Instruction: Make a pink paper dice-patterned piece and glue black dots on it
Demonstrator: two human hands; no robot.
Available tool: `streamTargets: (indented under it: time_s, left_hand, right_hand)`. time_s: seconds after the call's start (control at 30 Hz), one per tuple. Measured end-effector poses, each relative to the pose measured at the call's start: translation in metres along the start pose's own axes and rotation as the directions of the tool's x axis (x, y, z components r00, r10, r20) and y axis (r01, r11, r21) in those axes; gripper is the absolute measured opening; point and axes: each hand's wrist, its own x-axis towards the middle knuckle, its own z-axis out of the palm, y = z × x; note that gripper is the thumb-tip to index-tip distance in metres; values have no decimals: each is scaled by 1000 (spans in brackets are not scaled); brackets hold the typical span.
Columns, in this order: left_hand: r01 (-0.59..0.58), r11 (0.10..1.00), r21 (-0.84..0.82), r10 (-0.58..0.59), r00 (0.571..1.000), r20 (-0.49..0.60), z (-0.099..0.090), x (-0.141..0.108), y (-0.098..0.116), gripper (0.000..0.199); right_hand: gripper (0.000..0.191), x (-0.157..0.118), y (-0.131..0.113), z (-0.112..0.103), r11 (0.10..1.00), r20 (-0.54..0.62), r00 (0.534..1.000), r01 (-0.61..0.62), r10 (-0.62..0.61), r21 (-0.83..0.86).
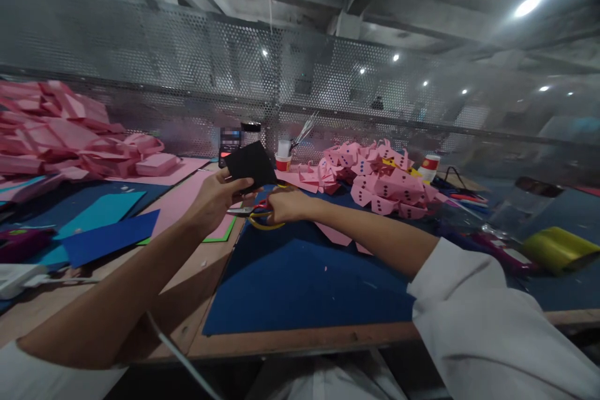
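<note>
My left hand (213,197) pinches a piece of black paper (252,165), raised over the table in the centre of the head view. Just to its right, my right hand (285,205) is closed on scissors (262,215) with yellow and red handles. The scissor blades point left, below the black paper and near my left fingers. Under both hands lie a dark blue mat (309,281) and, to the left, pink sheets (180,206) with a green edge showing.
Pink folded paper (60,131) is heaped at the left, near blue sheets (110,237). Pink dotted paper shapes (389,181) are piled at the right. A phone (229,144) and a cup (283,161) stand behind. A yellow roll (560,250) lies far right.
</note>
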Motion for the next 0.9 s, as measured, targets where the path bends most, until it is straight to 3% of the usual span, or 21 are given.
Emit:
streamTargets:
  time_s: [0.17, 0.27, 0.33, 0.37, 0.5, 0.7, 0.8, 0.9]
  left_hand:
    - [10, 997, -82, -13, 999, -38, 5, -4, 2, 29]
    - [84, 994, -70, -85, 996, -13, 10, -8, -1, 26]
    - [156, 987, -49, -156, 988, 10, 16, -13, -4, 29]
    - [189, 981, -43, -188, 982, 25, 21, -16, -5, 30]
    - [307, 951, -30, -300, 943, 146, 52, -32, -6, 31]
    - [374, 925, 67, -380, 903, 199, 103, -53, -7, 41]
    - [409, 908, 88, -418, 889, 185, 114, -57, -15, 44]
    - [448, 891, 73, -454, 875, 169, 116, -58, -21, 43]
  right_hand:
    - [24, -36, 34, -24, 962, 16, 983, -182, 182, 203]
    - [22, -77, 54, -34, 899, 16, 984, -170, 178, 405]
    - [20, -106, 60, -34, 688, -55, 970, -127, 237, 715]
    - [24, -120, 61, -32, 613, -89, 969, -74, 231, 786]
    - [34, -161, 59, -16, 492, -188, 920, -6, 344, 870]
    - [43, -179, 53, 2, 427, -211, 886, 16, 414, 904]
    - [41, -181, 50, 2, 364, -207, 890, 50, 406, 930]
    - [37, -183, 49, 3, 385, -231, 892, 71, 388, 920]
